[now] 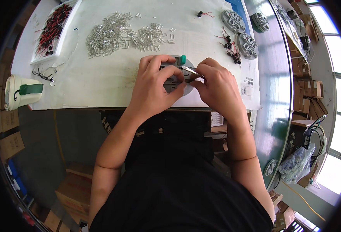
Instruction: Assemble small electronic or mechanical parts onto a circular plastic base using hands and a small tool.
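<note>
A grey round plastic housing (189, 63) lies on the table in front of me, partly hidden by my hands. A small green block (183, 59) stands at its far edge. My left hand (155, 79) curls over the housing's left side, thumb and index finger bent toward its middle. Closed around silver metal tweezers (192, 71), my right hand (217, 79) is at the right side of the housing, with the tweezers pointing left over it. The thumbs and fingertips of both hands nearly meet; any small part between them is too hidden to make out.
Two piles of U-shaped metal pins (110, 34) lie beyond my hands. A white tray (73, 15) of red-and-black wired parts is far left, near a cream container (25, 96) with a green handle. Several grey housings (248, 45) and wired black parts (232, 48) lie at right.
</note>
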Demonstrator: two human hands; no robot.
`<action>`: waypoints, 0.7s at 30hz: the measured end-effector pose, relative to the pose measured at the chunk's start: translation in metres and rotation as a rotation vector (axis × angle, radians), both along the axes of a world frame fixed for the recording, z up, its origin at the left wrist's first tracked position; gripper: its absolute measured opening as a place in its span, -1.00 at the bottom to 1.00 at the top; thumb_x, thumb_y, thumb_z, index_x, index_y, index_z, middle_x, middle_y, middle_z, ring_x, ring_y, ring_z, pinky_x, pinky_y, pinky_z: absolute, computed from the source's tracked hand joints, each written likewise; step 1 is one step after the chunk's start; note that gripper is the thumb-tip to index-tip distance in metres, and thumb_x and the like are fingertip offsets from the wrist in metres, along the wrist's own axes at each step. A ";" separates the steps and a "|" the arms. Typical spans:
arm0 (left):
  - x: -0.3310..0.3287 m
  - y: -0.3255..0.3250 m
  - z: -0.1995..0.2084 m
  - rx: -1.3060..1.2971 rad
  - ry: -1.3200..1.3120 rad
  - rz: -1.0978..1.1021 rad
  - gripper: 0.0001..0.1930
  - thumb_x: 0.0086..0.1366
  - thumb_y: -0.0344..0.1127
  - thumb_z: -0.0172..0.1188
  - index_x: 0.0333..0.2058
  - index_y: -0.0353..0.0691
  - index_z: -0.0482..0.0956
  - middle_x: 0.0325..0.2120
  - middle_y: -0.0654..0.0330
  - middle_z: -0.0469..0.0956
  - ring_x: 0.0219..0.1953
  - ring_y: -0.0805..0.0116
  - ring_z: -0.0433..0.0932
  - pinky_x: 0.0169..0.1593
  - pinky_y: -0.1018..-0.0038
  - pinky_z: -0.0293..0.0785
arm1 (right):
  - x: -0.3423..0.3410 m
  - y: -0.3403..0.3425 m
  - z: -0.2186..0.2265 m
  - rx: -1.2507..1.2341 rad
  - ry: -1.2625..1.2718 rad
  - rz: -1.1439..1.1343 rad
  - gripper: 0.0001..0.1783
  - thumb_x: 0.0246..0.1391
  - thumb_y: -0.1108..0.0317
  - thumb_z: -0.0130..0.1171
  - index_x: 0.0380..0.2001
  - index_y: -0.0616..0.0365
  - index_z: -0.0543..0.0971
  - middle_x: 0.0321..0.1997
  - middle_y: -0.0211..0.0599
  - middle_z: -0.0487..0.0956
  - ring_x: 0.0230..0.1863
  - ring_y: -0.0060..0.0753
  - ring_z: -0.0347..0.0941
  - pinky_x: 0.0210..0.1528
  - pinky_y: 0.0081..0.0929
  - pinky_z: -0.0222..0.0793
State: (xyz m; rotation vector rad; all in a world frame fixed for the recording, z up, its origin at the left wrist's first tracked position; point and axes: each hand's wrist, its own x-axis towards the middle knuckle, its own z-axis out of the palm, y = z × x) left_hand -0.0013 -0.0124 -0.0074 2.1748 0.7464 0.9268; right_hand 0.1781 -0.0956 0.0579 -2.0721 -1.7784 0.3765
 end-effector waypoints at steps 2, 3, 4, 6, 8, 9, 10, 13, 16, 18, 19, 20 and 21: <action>0.000 0.000 -0.002 -0.015 0.017 0.007 -0.81 0.10 -0.33 0.50 -0.29 -0.16 0.74 0.01 0.18 0.60 0.14 0.04 0.42 0.24 0.20 0.39 | -0.003 0.001 0.001 0.003 -0.011 -0.021 -0.86 -0.03 0.50 0.43 -0.35 0.25 0.68 -0.24 -0.17 0.62 -0.28 0.07 0.60 -0.22 -0.19 0.51; 0.001 0.000 -0.002 -0.017 0.016 0.008 -0.81 0.10 -0.33 0.50 -0.29 -0.16 0.74 0.01 0.18 0.60 0.14 0.04 0.42 0.24 0.20 0.39 | -0.002 0.002 0.002 0.002 -0.012 -0.021 -0.86 -0.03 0.50 0.43 -0.35 0.25 0.68 -0.24 -0.17 0.62 -0.28 0.07 0.60 -0.22 -0.19 0.51; 0.002 0.000 -0.003 -0.018 0.016 0.015 -0.81 0.10 -0.33 0.50 -0.28 -0.16 0.74 0.00 0.20 0.60 0.14 0.05 0.42 0.23 0.20 0.39 | 0.000 0.002 0.003 -0.011 0.014 0.013 -0.86 -0.03 0.50 0.43 -0.36 0.26 0.67 -0.24 -0.17 0.62 -0.28 0.07 0.60 -0.22 -0.18 0.50; 0.003 -0.001 -0.003 -0.021 0.015 0.030 -0.80 0.10 -0.33 0.50 -0.28 -0.16 0.75 -0.03 0.22 0.61 0.13 0.07 0.42 0.22 0.20 0.40 | 0.004 0.004 0.005 -0.037 0.067 0.081 -0.86 -0.02 0.52 0.42 -0.37 0.28 0.65 -0.24 -0.16 0.62 -0.29 0.06 0.60 -0.23 -0.17 0.50; 0.003 -0.001 -0.004 -0.018 0.019 0.034 -0.80 0.09 -0.33 0.50 -0.28 -0.16 0.75 -0.03 0.22 0.61 0.13 0.07 0.42 0.22 0.20 0.40 | 0.006 0.005 0.006 -0.043 0.048 0.118 -0.88 -0.01 0.53 0.39 -0.36 0.25 0.66 -0.23 -0.17 0.61 -0.29 0.07 0.60 -0.23 -0.14 0.51; 0.004 -0.002 -0.004 -0.015 0.025 0.037 -0.79 0.09 -0.33 0.50 -0.28 -0.16 0.74 -0.04 0.22 0.61 0.13 0.07 0.42 0.22 0.20 0.41 | 0.007 0.005 0.006 -0.048 0.031 0.154 -0.90 0.00 0.55 0.35 -0.35 0.22 0.67 -0.22 -0.18 0.61 -0.28 0.08 0.61 -0.23 -0.10 0.52; 0.004 -0.003 -0.004 -0.013 0.032 0.041 -0.79 0.08 -0.33 0.50 -0.28 -0.17 0.74 -0.04 0.22 0.61 0.13 0.08 0.42 0.22 0.20 0.41 | 0.007 0.005 0.007 -0.053 0.015 0.189 -0.90 0.01 0.56 0.31 -0.35 0.19 0.68 -0.20 -0.19 0.60 -0.28 0.08 0.61 -0.23 -0.07 0.53; 0.004 -0.002 -0.003 -0.027 0.033 0.036 -0.78 0.07 -0.34 0.50 -0.28 -0.17 0.74 -0.04 0.23 0.61 0.14 0.08 0.42 0.22 0.21 0.42 | 0.006 0.009 0.012 -0.063 -0.103 0.278 -0.86 0.00 0.59 0.29 -0.33 0.18 0.68 -0.21 -0.20 0.58 -0.28 0.06 0.61 -0.24 -0.09 0.54; 0.003 -0.001 -0.003 -0.035 0.029 0.027 -0.78 0.06 -0.35 0.50 -0.28 -0.18 0.74 -0.04 0.23 0.61 0.15 0.08 0.42 0.22 0.21 0.42 | 0.004 0.014 0.016 -0.073 -0.197 0.346 -0.89 0.01 0.59 0.29 -0.34 0.20 0.67 -0.21 -0.21 0.58 -0.28 0.04 0.61 -0.24 -0.09 0.53; 0.003 0.000 -0.003 -0.034 0.013 0.009 -0.78 0.05 -0.36 0.50 -0.29 -0.18 0.74 -0.03 0.23 0.61 0.15 0.09 0.43 0.23 0.22 0.43 | 0.003 0.018 0.019 -0.082 -0.275 0.387 -0.95 0.05 0.56 0.33 -0.40 0.25 0.63 -0.21 -0.22 0.60 -0.28 0.02 0.62 -0.25 -0.09 0.50; 0.003 0.000 -0.003 -0.037 0.014 0.012 -0.78 0.05 -0.36 0.50 -0.29 -0.18 0.74 -0.03 0.23 0.61 0.15 0.09 0.43 0.23 0.22 0.43 | 0.001 0.019 0.019 -0.085 -0.274 0.390 -0.95 0.05 0.56 0.33 -0.40 0.25 0.63 -0.21 -0.22 0.60 -0.28 0.02 0.62 -0.25 -0.09 0.50; 0.002 0.000 -0.002 -0.040 0.013 0.011 -0.79 0.05 -0.36 0.50 -0.29 -0.18 0.74 -0.03 0.23 0.61 0.16 0.09 0.43 0.23 0.22 0.43 | 0.000 0.019 0.020 -0.072 -0.287 0.413 -0.95 0.06 0.55 0.31 -0.39 0.25 0.63 -0.22 -0.21 0.60 -0.27 0.02 0.61 -0.24 -0.11 0.51; 0.002 0.000 -0.002 -0.043 0.012 0.009 -0.79 0.06 -0.36 0.50 -0.29 -0.18 0.74 -0.03 0.23 0.61 0.16 0.09 0.43 0.23 0.22 0.43 | -0.001 0.019 0.020 -0.060 -0.301 0.434 -0.96 0.08 0.55 0.30 -0.38 0.26 0.62 -0.23 -0.21 0.60 -0.27 0.01 0.61 -0.24 -0.12 0.52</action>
